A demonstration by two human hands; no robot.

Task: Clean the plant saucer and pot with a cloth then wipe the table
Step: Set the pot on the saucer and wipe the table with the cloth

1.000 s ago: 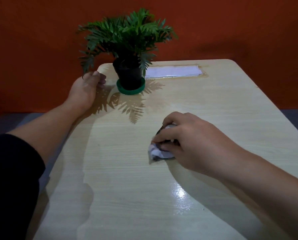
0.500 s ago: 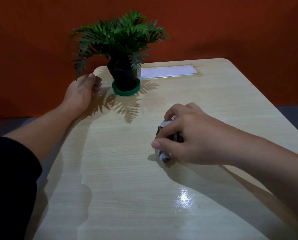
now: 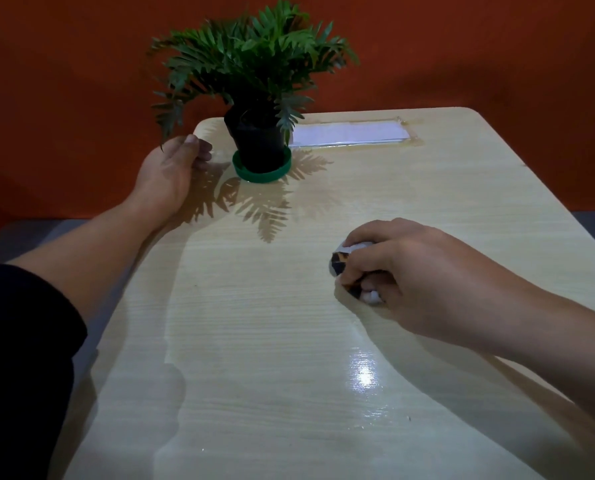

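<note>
Left arm: dark sleeve [image 3: 19, 341] well back from the fingers [image 3: 199, 148]. Right forearm [image 3: 531, 323] bare, nothing worn.

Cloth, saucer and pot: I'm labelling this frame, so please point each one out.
cloth [image 3: 340, 262]: head view, patterned end showing beside the right hand's fingers.
saucer [image 3: 261, 174]: head view, green front rim.
pot [image 3: 258, 147]: head view, black front wall.

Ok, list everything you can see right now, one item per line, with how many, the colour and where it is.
table: one, pale wood grain, glossy, fills the view.
plant: one, green, in the pot.
pot: one, black, standing in the saucer at the far left.
saucer: one, green, under the pot.
sheet: one, white, under clear film, flat at the far edge.
cloth: one, white and dark patterned, bunched in the right hand.
wall: orange-red, behind the table.
left hand: on the table's left edge, beside the saucer.
right hand: grips the cloth on the table.
</note>
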